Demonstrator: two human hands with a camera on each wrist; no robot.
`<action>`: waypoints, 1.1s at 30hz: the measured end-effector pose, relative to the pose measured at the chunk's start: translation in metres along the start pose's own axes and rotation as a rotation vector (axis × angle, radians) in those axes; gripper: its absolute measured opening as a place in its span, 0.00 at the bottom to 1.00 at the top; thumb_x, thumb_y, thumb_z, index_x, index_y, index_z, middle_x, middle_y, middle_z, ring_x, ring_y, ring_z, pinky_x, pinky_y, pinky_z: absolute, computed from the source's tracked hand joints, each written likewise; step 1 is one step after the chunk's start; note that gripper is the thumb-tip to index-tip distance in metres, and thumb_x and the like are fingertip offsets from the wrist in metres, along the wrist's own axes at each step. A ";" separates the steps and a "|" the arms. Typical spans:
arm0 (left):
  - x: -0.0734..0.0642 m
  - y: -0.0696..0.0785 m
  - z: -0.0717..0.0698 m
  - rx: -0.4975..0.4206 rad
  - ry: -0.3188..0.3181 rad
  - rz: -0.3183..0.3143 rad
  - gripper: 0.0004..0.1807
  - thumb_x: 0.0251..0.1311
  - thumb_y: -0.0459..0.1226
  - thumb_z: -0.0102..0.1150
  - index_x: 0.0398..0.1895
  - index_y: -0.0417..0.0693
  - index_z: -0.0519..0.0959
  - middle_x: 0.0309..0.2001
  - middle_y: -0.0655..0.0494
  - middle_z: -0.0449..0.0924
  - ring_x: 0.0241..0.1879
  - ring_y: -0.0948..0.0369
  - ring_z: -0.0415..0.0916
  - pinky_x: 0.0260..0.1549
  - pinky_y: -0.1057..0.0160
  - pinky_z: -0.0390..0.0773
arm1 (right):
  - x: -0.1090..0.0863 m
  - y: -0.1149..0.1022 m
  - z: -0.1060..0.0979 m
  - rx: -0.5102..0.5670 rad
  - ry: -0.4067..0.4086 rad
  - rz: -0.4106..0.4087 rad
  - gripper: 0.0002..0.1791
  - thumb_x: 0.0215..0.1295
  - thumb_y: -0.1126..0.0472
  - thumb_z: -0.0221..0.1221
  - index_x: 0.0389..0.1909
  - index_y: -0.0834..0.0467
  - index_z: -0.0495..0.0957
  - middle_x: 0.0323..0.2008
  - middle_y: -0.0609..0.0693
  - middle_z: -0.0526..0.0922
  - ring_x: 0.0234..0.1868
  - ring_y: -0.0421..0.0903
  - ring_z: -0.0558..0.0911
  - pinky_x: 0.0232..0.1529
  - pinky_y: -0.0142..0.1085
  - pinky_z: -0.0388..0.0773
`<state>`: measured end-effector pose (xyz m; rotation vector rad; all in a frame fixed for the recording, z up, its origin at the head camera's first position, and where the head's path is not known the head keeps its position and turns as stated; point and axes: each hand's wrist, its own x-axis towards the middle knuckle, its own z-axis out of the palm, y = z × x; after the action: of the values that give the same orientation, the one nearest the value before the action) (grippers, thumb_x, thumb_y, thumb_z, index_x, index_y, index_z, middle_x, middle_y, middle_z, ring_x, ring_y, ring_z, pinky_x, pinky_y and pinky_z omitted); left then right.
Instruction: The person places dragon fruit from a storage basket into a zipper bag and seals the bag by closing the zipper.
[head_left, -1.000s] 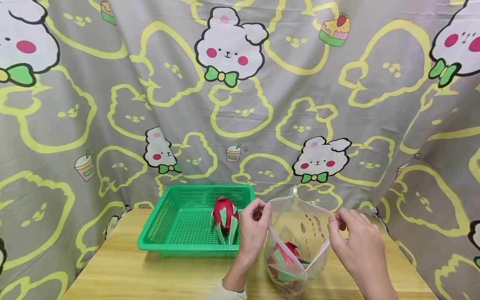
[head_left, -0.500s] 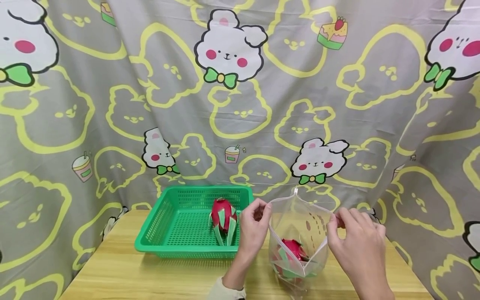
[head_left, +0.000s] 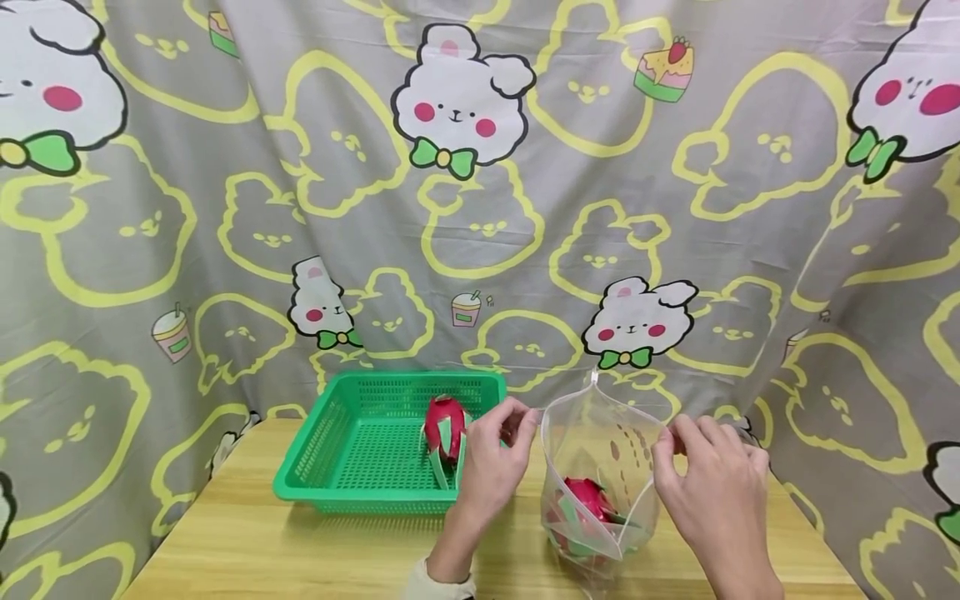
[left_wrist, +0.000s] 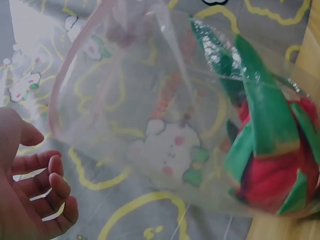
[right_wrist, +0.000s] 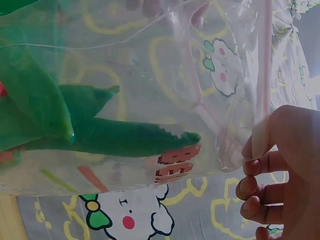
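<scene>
Right grip: thumb and forefinger of the right hand (head_left: 716, 487) pinched on the rim of a clear zip bag (head_left: 606, 446). Left grip: thumb of the left hand (head_left: 495, 458) apart from its loosely bent fingers, just beside the opposite rim. Bag held mouth up and spread; zip slider (head_left: 595, 377) at the far corner, reddish-brown marks (head_left: 617, 450) on the wall. 1 dragon fruit (head_left: 588, 498), red with green scales, low inside the bag. Left of it, a green perforated basket (head_left: 360, 494), standing on the wood-grain table (head_left: 315, 558). The basket holds 1 other dragon fruit (head_left: 446, 427) at its right side, partly hidden by the left hand. Behind: grey curtain (head_left: 495, 196), printed with white and yellow-outlined cartoon animals. Pale sleeve (head_left: 441, 582) at left wrist.
</scene>
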<state>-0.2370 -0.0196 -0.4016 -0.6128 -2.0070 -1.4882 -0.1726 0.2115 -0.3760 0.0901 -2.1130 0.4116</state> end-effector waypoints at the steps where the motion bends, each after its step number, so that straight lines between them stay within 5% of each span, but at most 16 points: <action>1: 0.000 -0.001 -0.002 -0.003 0.001 -0.005 0.07 0.71 0.37 0.62 0.32 0.51 0.82 0.23 0.67 0.74 0.23 0.66 0.70 0.24 0.67 0.75 | 0.000 0.000 0.000 -0.002 0.001 0.000 0.09 0.62 0.62 0.55 0.22 0.54 0.73 0.23 0.48 0.74 0.31 0.54 0.74 0.36 0.55 0.60; 9: 0.002 -0.009 -0.013 0.035 -0.079 -0.055 0.07 0.73 0.36 0.59 0.34 0.49 0.81 0.25 0.65 0.76 0.25 0.67 0.73 0.26 0.66 0.78 | -0.001 0.001 0.000 0.016 0.010 0.021 0.08 0.62 0.63 0.54 0.22 0.55 0.74 0.22 0.50 0.74 0.30 0.55 0.74 0.37 0.56 0.62; 22: 0.040 -0.006 -0.038 0.286 -0.210 0.004 0.06 0.71 0.34 0.58 0.35 0.50 0.81 0.28 0.63 0.79 0.29 0.65 0.75 0.32 0.64 0.78 | 0.002 0.003 -0.002 0.051 0.000 0.065 0.09 0.63 0.63 0.55 0.23 0.57 0.76 0.22 0.51 0.75 0.29 0.54 0.72 0.37 0.57 0.61; 33: 0.068 0.002 -0.050 0.380 -0.280 0.004 0.05 0.72 0.35 0.57 0.39 0.48 0.82 0.33 0.59 0.82 0.32 0.62 0.77 0.33 0.61 0.78 | 0.002 0.002 -0.004 0.064 -0.008 0.081 0.10 0.63 0.64 0.55 0.21 0.56 0.74 0.21 0.51 0.75 0.29 0.54 0.72 0.36 0.55 0.60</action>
<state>-0.2779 -0.0653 -0.3433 -0.6885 -2.4180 -1.0181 -0.1711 0.2147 -0.3732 0.0432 -2.1167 0.5280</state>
